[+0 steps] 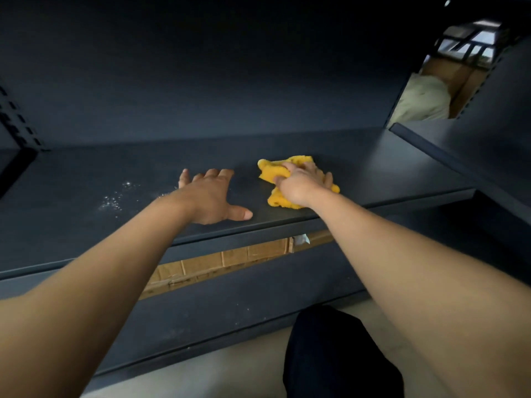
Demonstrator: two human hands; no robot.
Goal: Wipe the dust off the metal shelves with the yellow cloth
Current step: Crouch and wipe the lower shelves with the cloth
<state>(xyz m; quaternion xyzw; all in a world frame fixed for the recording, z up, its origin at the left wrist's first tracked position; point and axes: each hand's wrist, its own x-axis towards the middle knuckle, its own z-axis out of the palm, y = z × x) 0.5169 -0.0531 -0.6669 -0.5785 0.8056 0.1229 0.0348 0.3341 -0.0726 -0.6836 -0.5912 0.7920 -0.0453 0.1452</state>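
A dark metal shelf (373, 168) runs under a plain back panel (201, 81), with a pale floor (201, 374) below and cardboard (230, 257) showing beneath the shelf's front edge. White dust specks (115, 201) lie toward the shelf's left end. The left hand (209, 193) rests flat near the front edge, fingers spread. The right hand (301, 185) presses down on the crumpled yellow cloth (273, 170), fingers curled into it, mid-shelf by the front edge.

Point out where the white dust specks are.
In the head view, the white dust specks lie on the metal shelf, just left of the left hand, away from the yellow cloth.
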